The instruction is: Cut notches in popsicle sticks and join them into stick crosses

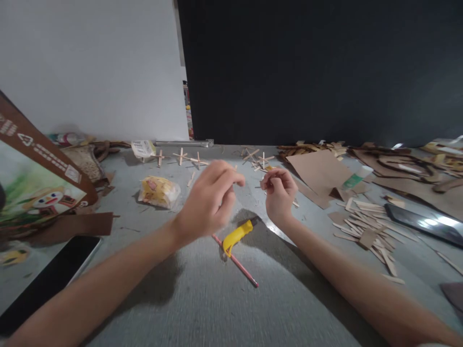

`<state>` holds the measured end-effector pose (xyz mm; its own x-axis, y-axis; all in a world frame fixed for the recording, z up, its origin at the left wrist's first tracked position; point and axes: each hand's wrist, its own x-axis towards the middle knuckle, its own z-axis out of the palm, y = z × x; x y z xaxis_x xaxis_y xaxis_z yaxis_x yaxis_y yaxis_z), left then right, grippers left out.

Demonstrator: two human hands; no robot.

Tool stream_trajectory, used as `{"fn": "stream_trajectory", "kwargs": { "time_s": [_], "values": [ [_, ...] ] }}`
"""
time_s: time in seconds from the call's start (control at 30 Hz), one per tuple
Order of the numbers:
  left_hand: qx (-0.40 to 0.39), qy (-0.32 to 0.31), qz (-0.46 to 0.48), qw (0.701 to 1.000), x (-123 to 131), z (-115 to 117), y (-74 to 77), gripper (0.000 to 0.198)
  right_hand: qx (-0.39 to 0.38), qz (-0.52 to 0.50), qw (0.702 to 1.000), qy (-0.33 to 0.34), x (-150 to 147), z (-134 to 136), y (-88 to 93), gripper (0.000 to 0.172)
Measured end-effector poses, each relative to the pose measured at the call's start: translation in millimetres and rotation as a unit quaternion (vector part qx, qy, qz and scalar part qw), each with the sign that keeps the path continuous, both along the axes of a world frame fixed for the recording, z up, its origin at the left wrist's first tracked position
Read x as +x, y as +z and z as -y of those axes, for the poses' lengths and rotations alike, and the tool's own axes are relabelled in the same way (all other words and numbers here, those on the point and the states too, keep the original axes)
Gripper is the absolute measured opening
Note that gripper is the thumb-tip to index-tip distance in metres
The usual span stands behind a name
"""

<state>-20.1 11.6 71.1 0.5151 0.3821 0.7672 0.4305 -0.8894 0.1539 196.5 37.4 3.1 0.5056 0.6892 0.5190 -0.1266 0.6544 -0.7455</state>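
Note:
Above the middle of the grey table, my left hand point(211, 200) is slightly blurred. Its fingers are bent, with a gap between the fingertips, and nothing shows in it. My right hand point(280, 193) is to its right, its fingers curled in and pressed together; whatever they may hold is hidden. Below the hands lies a yellow utility knife point(237, 237), across a pink pencil point(244, 271). Behind the hands, small crossed wooden stick pieces point(181, 156) stand in a row, with more crossed sticks point(263, 160) behind my right hand.
Loose wooden sticks point(376, 229) are heaped at the right beside a dark phone point(427, 221). A glue stick point(356, 178) lies by brown cardboard point(318, 168). Leftward are a yellow plastic packet point(159, 192), another phone point(50, 274) and a printed bag point(43, 178). Panels point(318, 72) border the back.

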Motion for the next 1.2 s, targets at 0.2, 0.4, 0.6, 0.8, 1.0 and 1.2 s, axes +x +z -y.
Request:
{"fn": "stream_trajectory", "kwargs": {
  "time_s": [0.2, 0.4, 0.6, 0.8, 1.0, 1.2],
  "values": [
    [-0.185, 0.134, -0.218, 0.949, 28.9, -77.6, -71.5, 0.041, 0.012, 0.007, 0.999, -0.039, 27.1, 4.0, 19.3, 0.008],
    [-0.182, 0.141, -0.245, 0.942, 33.7, -126.2, -87.3, 0.041, -0.043, 0.101, 0.992, -0.070, 59.9, 25.0, -1.0, 0.009],
    [-0.207, 0.217, -0.197, 0.933, 32.1, -157.9, -81.1, 0.041, -0.097, 0.351, 0.919, -0.154, 100.4, 38.9, -26.7, 0.015],
    [-0.193, 0.281, -0.108, 0.934, 17.4, -122.0, -76.9, 0.043, -0.169, 0.585, 0.773, -0.178, 113.5, 46.2, -48.6, 0.019],
    [-0.154, 0.168, -0.120, 0.966, 14.4, -25.7, -70.4, 0.038, -0.304, 0.571, 0.729, -0.222, 111.9, 29.4, -64.8, 0.026],
    [-0.163, 0.005, -0.162, 0.973, 31.2, 71.6, -87.5, 0.040, -0.313, 0.557, 0.736, -0.223, 108.4, 27.0, -69.1, 0.022]
  ]
}}
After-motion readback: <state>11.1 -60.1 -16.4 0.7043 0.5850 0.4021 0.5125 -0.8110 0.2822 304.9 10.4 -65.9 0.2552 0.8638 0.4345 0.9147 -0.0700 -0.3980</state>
